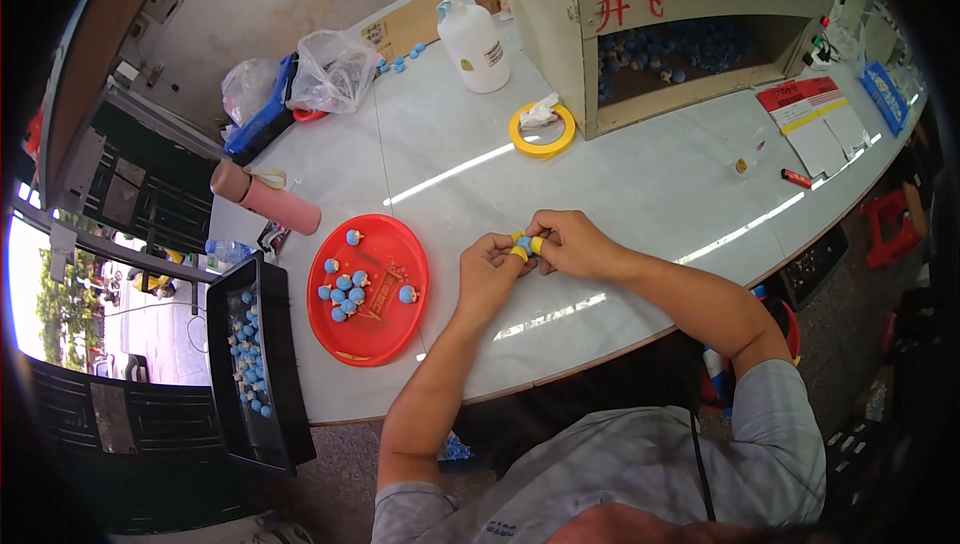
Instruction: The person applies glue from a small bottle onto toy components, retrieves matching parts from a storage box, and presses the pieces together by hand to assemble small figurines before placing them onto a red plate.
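Over the table's front half, my left hand [487,272] and my right hand [573,244] meet, fingers pinched around a small blue ball-shaped piece [525,243]. Yellow wraps cover some fingertips of both hands. The fingers hide much of the piece. To the left of my hands lies a round red plate [392,244]. Several small blue ball-shaped pieces [345,297] with pale bits rest in it, mostly bunched near its middle and left side.
A black bin [285,364] with more blue pieces stands at the table's left edge. Beyond the plate lies a pink bottle [270,202]. Farther back are a white jug [473,49], a yellow tape roll [542,152] and an open-fronted box [545,34] holding blue pieces. Papers [805,124] lie right.
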{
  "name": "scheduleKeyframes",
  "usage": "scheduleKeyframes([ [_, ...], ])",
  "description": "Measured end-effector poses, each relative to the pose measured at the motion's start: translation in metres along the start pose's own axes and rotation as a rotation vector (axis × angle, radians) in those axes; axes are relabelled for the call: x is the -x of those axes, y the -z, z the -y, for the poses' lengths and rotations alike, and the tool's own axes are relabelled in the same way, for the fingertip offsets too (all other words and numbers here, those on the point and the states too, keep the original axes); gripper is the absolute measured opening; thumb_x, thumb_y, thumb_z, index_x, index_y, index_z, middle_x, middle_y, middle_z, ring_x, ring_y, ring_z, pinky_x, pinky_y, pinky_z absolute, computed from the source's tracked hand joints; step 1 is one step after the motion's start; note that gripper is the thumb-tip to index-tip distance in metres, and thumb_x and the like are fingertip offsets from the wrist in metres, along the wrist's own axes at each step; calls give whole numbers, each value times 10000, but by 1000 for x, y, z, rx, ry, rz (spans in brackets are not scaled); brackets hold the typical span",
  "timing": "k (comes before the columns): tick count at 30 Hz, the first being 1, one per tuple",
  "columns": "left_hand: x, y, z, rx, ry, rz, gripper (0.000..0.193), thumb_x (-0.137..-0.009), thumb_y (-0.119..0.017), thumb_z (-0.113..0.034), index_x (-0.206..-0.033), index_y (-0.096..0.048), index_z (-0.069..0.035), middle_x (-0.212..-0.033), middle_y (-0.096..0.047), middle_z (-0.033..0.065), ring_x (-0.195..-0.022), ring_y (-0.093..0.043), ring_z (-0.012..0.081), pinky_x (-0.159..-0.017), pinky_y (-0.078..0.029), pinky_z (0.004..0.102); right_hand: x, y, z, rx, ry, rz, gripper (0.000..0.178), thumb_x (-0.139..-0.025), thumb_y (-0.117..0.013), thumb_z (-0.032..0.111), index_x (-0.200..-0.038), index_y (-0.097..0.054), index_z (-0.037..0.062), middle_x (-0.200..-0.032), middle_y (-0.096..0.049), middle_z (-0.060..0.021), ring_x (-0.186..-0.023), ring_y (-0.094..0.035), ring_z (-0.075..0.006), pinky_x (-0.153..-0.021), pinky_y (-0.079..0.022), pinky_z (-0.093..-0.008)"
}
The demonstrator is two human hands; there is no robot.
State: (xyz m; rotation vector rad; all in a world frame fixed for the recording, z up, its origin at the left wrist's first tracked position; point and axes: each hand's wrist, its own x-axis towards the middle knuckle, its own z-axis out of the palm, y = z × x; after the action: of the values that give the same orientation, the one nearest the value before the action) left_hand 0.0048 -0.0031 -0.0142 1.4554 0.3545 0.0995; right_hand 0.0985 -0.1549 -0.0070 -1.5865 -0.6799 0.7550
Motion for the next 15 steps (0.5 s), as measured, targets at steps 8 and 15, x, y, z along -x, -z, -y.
scheduleKeyframes([
  [8,-1,0,2,22,4,-4,147,-892,-580,6,-1005,-548,93,-934,-647,151,-789,-674,170,-709,-563,250,-1,0,-1,-15,-13,5,134,-893,-474,-21,-1003,-549,-40,-865,-627,-108,-645,-631,-128,-565,-512,-245],
  [15,0,0,1,13,2,-1,139,-895,-573,8,-1007,-541,85,-928,-647,150,-773,-674,168,-701,-562,248,-1,0,-5,-19,-13,13,129,-896,-477,-17,-1000,-551,-37,-845,-628,-103,-643,-629,-126,-569,-515,-246],
])
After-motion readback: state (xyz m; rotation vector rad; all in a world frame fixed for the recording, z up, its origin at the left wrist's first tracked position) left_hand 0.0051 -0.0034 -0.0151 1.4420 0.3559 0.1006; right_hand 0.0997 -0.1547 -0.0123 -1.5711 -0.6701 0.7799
